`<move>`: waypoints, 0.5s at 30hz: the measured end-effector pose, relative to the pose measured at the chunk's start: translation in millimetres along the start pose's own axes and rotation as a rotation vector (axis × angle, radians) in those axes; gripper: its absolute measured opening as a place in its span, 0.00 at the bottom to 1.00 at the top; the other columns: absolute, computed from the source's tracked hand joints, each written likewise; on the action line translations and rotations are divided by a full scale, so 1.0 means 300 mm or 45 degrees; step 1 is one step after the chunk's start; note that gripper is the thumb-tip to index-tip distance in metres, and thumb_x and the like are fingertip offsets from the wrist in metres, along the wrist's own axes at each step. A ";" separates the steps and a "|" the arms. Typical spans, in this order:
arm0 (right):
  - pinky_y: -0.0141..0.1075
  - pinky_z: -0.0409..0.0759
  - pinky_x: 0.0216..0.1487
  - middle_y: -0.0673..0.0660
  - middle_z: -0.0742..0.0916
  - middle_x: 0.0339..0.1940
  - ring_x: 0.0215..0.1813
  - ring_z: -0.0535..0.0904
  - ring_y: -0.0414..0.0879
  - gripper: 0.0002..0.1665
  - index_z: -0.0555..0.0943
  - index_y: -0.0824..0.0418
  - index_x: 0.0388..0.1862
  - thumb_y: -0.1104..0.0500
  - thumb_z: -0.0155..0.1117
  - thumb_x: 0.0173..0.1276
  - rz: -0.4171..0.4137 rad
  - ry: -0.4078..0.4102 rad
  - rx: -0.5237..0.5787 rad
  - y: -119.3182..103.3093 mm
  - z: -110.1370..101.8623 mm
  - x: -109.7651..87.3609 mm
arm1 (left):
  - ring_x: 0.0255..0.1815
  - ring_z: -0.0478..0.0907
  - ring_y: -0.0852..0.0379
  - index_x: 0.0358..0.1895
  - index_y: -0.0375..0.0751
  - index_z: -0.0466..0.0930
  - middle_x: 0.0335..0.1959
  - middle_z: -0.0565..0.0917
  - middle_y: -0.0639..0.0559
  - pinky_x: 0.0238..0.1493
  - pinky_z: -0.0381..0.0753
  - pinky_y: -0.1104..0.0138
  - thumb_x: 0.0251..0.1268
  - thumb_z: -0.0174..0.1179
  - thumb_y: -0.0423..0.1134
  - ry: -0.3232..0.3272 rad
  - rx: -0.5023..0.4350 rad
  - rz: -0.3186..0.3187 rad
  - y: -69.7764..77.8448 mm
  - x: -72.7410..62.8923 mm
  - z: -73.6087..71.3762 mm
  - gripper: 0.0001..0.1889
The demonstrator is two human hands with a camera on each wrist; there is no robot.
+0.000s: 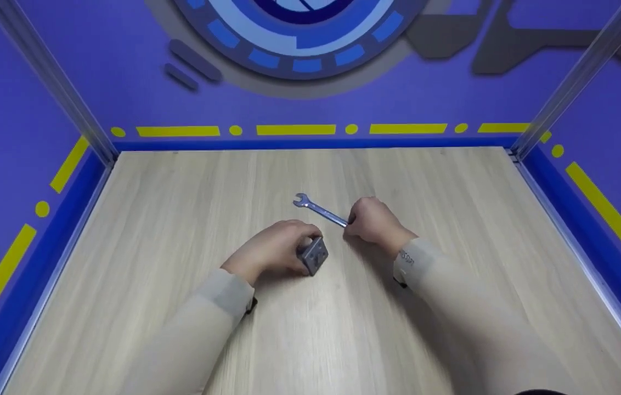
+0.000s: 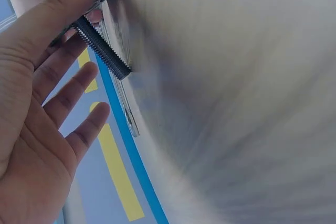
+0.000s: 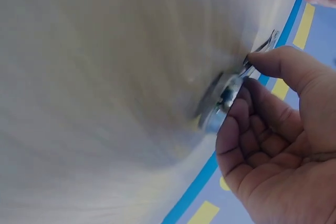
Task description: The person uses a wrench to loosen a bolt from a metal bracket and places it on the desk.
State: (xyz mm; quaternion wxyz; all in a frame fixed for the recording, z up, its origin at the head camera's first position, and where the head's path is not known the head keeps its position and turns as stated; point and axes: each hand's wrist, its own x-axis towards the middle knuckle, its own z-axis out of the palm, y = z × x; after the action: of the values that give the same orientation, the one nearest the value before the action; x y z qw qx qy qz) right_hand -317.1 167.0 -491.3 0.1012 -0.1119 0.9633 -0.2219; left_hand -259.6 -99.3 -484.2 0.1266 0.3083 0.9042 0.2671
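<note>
Here's the wrench [image 1: 326, 214], pinched in the right hand [image 1: 375, 222], its jawed end jutting past the fingers; beside it, the left hand [image 1: 280, 244] grips a dark metal block [image 1: 316, 257], threaded bolt [image 2: 104, 48] near its fingers, surface [image 1: 288, 340] beneath both.

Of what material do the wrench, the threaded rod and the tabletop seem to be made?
Wrench: polished metal, probably steel, from its bright reflections. Threaded rod: likely dark metal with crisp threads, slight sheen. Tabletop: smooth pale wood or laminate; grain shows.
</note>
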 end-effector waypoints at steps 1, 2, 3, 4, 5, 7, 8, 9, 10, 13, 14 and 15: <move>0.47 0.90 0.50 0.59 0.96 0.40 0.39 0.87 0.49 0.11 0.96 0.65 0.44 0.61 0.81 0.65 0.013 0.003 0.002 -0.001 -0.002 -0.001 | 0.64 0.85 0.50 0.69 0.51 0.86 0.62 0.91 0.50 0.75 0.83 0.51 0.53 0.90 0.37 0.006 -0.030 -0.017 -0.004 -0.003 0.002 0.37; 0.48 0.90 0.50 0.59 0.96 0.40 0.39 0.87 0.50 0.11 0.96 0.65 0.43 0.61 0.82 0.63 0.021 0.006 0.003 -0.001 -0.005 -0.002 | 0.63 0.85 0.50 0.68 0.51 0.86 0.62 0.91 0.51 0.75 0.82 0.51 0.52 0.90 0.37 0.010 -0.063 -0.035 -0.009 -0.006 0.003 0.37; 0.48 0.91 0.51 0.59 0.96 0.40 0.39 0.87 0.51 0.12 0.96 0.65 0.43 0.61 0.82 0.62 0.026 0.012 0.006 0.001 -0.008 -0.003 | 0.64 0.85 0.50 0.68 0.51 0.86 0.61 0.91 0.51 0.75 0.82 0.51 0.52 0.90 0.36 0.020 -0.100 -0.052 -0.015 -0.008 0.002 0.37; 0.49 0.91 0.52 0.60 0.96 0.41 0.40 0.88 0.51 0.12 0.96 0.65 0.43 0.61 0.82 0.62 0.029 0.018 0.013 0.002 -0.013 -0.004 | 0.65 0.85 0.50 0.68 0.51 0.85 0.62 0.91 0.51 0.77 0.82 0.50 0.52 0.90 0.36 0.033 -0.137 -0.073 -0.022 -0.011 0.001 0.37; 0.50 0.92 0.53 0.60 0.96 0.41 0.41 0.89 0.52 0.12 0.96 0.65 0.43 0.61 0.82 0.62 0.029 0.025 0.023 0.005 -0.019 -0.005 | 0.67 0.85 0.49 0.67 0.51 0.85 0.63 0.91 0.51 0.78 0.81 0.50 0.52 0.90 0.36 0.048 -0.181 -0.092 -0.030 -0.014 0.000 0.37; 0.51 0.92 0.54 0.61 0.96 0.42 0.42 0.90 0.53 0.12 0.96 0.66 0.43 0.61 0.83 0.62 0.023 0.030 0.047 0.011 -0.029 -0.007 | 0.72 0.85 0.48 0.68 0.52 0.85 0.67 0.90 0.51 0.82 0.78 0.48 0.52 0.90 0.36 0.095 -0.271 -0.138 -0.048 -0.019 -0.007 0.37; 0.50 0.92 0.54 0.62 0.96 0.42 0.42 0.90 0.52 0.12 0.96 0.66 0.43 0.61 0.83 0.63 0.021 0.028 0.060 0.014 -0.034 -0.007 | 0.74 0.84 0.47 0.68 0.53 0.85 0.68 0.89 0.50 0.83 0.77 0.47 0.52 0.90 0.35 0.125 -0.311 -0.156 -0.057 -0.022 -0.012 0.37; 0.49 0.92 0.53 0.62 0.96 0.42 0.41 0.89 0.52 0.12 0.96 0.66 0.43 0.60 0.83 0.63 0.023 0.026 0.070 0.016 -0.039 -0.007 | 0.76 0.83 0.45 0.68 0.52 0.85 0.69 0.89 0.50 0.85 0.75 0.46 0.52 0.90 0.36 0.157 -0.345 -0.169 -0.067 -0.023 -0.018 0.38; 0.47 0.91 0.51 0.62 0.96 0.42 0.41 0.89 0.51 0.12 0.95 0.66 0.43 0.60 0.83 0.64 0.026 0.023 0.080 0.019 -0.043 -0.006 | 0.78 0.82 0.45 0.68 0.53 0.84 0.70 0.89 0.51 0.86 0.74 0.45 0.53 0.90 0.36 0.188 -0.375 -0.182 -0.076 -0.023 -0.023 0.37; 0.40 0.87 0.44 0.60 0.95 0.41 0.38 0.85 0.48 0.12 0.94 0.66 0.43 0.59 0.83 0.65 0.054 0.012 0.117 0.023 -0.050 -0.002 | 0.81 0.79 0.43 0.69 0.53 0.84 0.71 0.88 0.53 0.87 0.71 0.42 0.54 0.90 0.38 0.287 -0.442 -0.217 -0.100 -0.023 -0.037 0.38; 0.38 0.85 0.42 0.60 0.94 0.40 0.37 0.84 0.47 0.12 0.94 0.66 0.43 0.59 0.83 0.65 0.065 0.012 0.136 0.024 -0.051 -0.001 | 0.82 0.78 0.42 0.69 0.53 0.84 0.70 0.88 0.53 0.87 0.70 0.42 0.54 0.90 0.39 0.320 -0.457 -0.220 -0.108 -0.021 -0.040 0.38; 0.37 0.83 0.40 0.59 0.94 0.40 0.37 0.83 0.47 0.12 0.93 0.66 0.44 0.59 0.83 0.66 0.078 0.016 0.159 0.023 -0.053 0.000 | 0.82 0.77 0.41 0.70 0.52 0.84 0.70 0.88 0.53 0.87 0.70 0.41 0.54 0.90 0.39 0.351 -0.470 -0.227 -0.116 -0.021 -0.044 0.38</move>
State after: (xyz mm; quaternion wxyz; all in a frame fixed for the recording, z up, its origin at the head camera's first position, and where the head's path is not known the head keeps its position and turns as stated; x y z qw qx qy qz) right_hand -322.2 179.5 -480.5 0.1087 -0.0745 0.9512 -0.2789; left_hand -277.0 -131.9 -492.3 0.0793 0.1595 0.8724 0.4552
